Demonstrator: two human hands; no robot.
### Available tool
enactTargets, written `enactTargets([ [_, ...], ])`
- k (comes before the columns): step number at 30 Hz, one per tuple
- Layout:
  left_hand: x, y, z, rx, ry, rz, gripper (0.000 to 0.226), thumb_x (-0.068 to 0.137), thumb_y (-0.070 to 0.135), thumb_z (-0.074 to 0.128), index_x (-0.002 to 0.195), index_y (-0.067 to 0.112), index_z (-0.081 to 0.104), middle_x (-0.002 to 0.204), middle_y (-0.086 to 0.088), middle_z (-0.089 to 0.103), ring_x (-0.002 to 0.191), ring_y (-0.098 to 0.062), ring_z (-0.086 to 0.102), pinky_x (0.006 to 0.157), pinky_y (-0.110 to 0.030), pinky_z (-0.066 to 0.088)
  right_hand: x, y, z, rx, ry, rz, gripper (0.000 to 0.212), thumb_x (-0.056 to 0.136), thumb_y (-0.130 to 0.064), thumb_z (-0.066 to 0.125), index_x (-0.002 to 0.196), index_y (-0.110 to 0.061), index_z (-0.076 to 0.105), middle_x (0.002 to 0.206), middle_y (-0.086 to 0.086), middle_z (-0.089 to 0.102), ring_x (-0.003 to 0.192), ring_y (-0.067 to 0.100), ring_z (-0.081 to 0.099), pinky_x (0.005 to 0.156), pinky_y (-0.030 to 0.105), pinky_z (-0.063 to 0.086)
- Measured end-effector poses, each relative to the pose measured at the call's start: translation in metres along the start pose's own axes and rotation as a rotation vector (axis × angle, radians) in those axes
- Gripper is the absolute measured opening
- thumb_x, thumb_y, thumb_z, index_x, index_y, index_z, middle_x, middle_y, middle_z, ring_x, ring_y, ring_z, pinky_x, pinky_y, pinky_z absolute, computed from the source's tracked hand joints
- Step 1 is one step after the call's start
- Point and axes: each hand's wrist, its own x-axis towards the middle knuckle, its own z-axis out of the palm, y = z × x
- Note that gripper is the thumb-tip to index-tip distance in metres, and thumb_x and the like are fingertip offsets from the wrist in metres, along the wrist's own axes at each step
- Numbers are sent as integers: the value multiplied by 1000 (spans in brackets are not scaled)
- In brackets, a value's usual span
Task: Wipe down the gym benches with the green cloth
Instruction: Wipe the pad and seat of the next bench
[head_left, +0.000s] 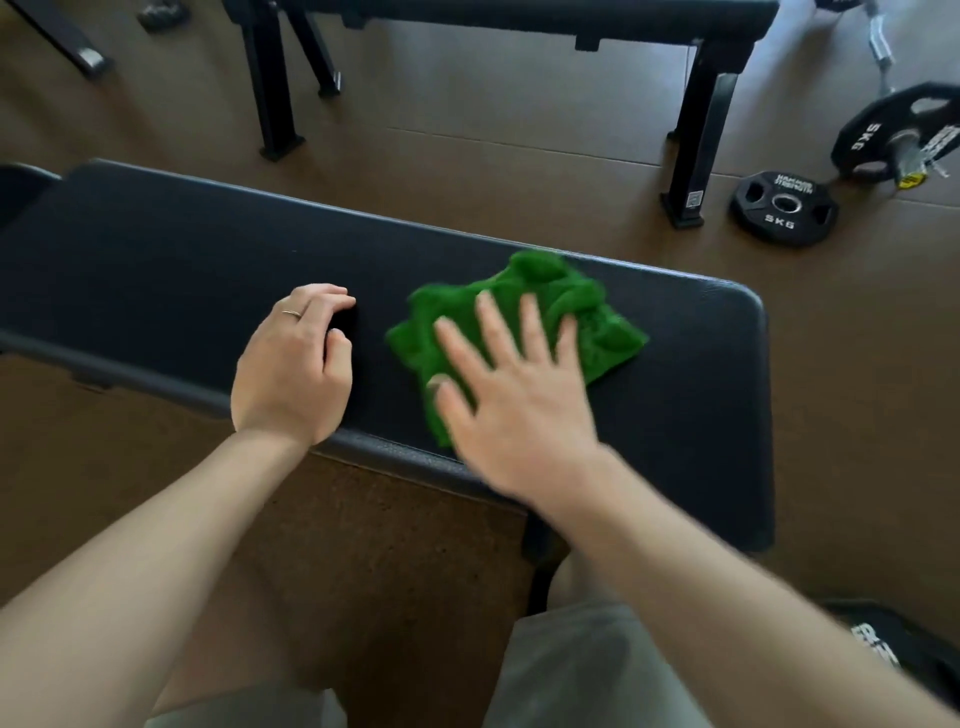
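right hand (511, 400) flat on green cloth (524, 322); left hand (293, 364) curled, empty | bench (156, 270)

A black weight plate (783, 207) marked 5KG lies flat on the brown floor (519, 156), near a loaded barbell (906, 140) whose plate also reads 5KG, at the far right.

green cloth (524, 312) (crumpled), lying on black padded bench (182, 270)
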Motion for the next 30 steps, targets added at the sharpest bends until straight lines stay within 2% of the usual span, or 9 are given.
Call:
enactTargets([
  [3, 2, -5, 1, 9, -1, 33, 39, 99, 21, 39, 129, 16, 64, 141, 4, 58, 131, -18, 52, 102, -41, 47, -40, -19, 14, -35, 5, -181, 62, 105, -61, 25, 163, -43, 18, 174, 4, 10, 160, 38, 0, 124, 66, 4],
  [7, 9, -16, -13, -73, -113, 143, 43, 101, 25, 36, 130, 10, 64, 139, -2, 60, 130, -20, 52, 109, -36, 42, -54, 4, 12, -180, -24, -270, 62, 105, -60, 28, 164, -43, 13, 174, 3, 12, 160, 36, 7, 125, 64, 15],
  [10, 23, -60, -43, 138, -57, 304, 37, 100, 25, 38, 115, 7, 66, 117, -10, 67, 105, -32, 62, 93, -45, 48, -51, -3, 11, -250, -84, -247, 64, 105, -62, 21, 164, -42, 8, 174, 3, 10, 159, 38, 7, 124, 66, 19],
  [12, 42, -102, -63, 239, 41, 193, 31, 98, 24, 38, 98, 5, 63, 98, -15, 65, 87, -36, 59, 79, -47, 45, -37, -22, 11, -236, -102, -222, 65, 104, -64, 18, 165, -42, 7, 174, 4, 9, 159, 40, 5, 124, 67, 16],
  [14, 56, -129, -68, 220, 51, 97, 32, 99, 27, 36, 89, 6, 58, 89, -15, 61, 81, -36, 55, 75, -46, 43, -12, -52, 13, -192, -92, -197, 65, 104, -67, 13, 164, -45, 2, 174, 3, 0, 159, 40, -4, 125, 66, 6],
  [17, 59, -142, -59, 80, 33, 107, 30, 103, 26, 38, 82, 11, 53, 81, -7, 57, 73, -27, 52, 68, -38, 37, 35, -105, 20, -120, -53, -130, 65, 102, -71, 8, 162, -49, -5, 174, 0, -11, 158, 35, -17, 125, 63, -7],
  [22, 59, -153, -61, 14, 39, 136, 34, 104, 25, 35, 73, 15, 46, 69, 0, 50, 62, -24, 47, 64, -36, 33, 62, -146, 20, -120, -70, -31, 61, 102, -69, 4, 160, -52, -9, 173, -3, -14, 158, 30, -20, 126, 59, -8],
  [26, 57, -149, -64, 29, 15, 190, 37, 103, 28, 32, 71, 18, 47, 66, 2, 50, 58, -22, 47, 64, -37, 41, 8, -138, 28, -233, -28, -52, 64, 106, -64, 16, 163, -46, -6, 174, 3, -2, 160, 35, -4, 126, 62, 11],
  [30, 56, -152, -61, 28, 19, 194, 37, 104, 26, 33, 72, 19, 49, 66, 3, 51, 60, -19, 49, 67, -37, 45, -13, -132, 33, -323, -97, -11, 68, 105, -55, 29, 166, -38, 4, 173, 10, 11, 158, 41, 12, 121, 65, 26],
])
